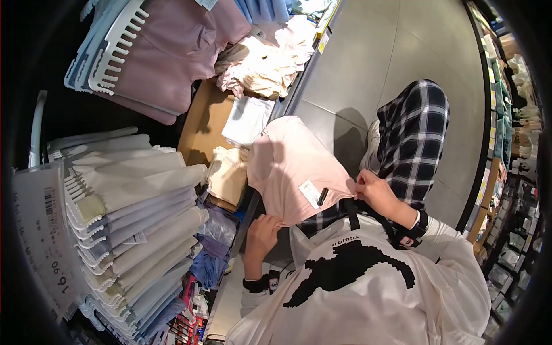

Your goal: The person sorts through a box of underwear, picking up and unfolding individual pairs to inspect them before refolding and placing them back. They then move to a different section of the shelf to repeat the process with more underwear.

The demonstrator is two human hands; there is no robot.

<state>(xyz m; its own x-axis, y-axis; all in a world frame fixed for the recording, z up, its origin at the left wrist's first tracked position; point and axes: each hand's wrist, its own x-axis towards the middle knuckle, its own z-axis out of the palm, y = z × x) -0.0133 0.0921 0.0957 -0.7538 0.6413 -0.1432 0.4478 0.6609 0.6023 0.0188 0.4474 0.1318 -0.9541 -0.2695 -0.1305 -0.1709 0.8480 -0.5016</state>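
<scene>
A pale pink garment (293,164) lies spread between my hands over my lap, with a white tag (311,193) and a small black clip near its lower right part. My left hand (262,237) pinches the garment's lower left edge. At the right corner, my right hand (376,192) grips the fabric between thumb and fingers. The garment's upper left part reaches the shelf edge, beside folded cream cloth (227,172) and folded white cloth (248,122) in a cardboard box (204,123).
Cream and grey garments on hangers (138,184) hang at the left beside a price sign (43,236). Mauve garments (172,49) hang above, near a heap of pale clothes (267,57). Grey floor (362,52) runs toward stocked shelves (517,144) at the right.
</scene>
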